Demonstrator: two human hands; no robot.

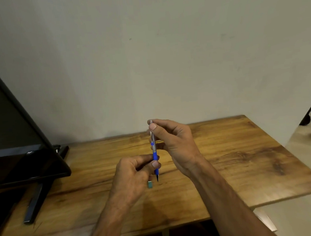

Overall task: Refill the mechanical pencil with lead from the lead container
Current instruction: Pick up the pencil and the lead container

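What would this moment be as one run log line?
pencil: upright, tip down | left hand: grips blue grip | right hand: pinches top end

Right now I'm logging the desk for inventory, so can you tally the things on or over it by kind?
Mechanical pencil, held upright in both hands: 1
Small green item, possibly the lead container: 1
Monitor: 1
Total: 3

A room in a home, by the look of it. A wooden table (229,158) with bold grain stands against a plain pale painted wall (164,51). At nine o'clock a dark flat-screen television (11,130) rests on its splayed stand legs (36,199). At three o'clock, glossy cream floor tiles (308,151) show.
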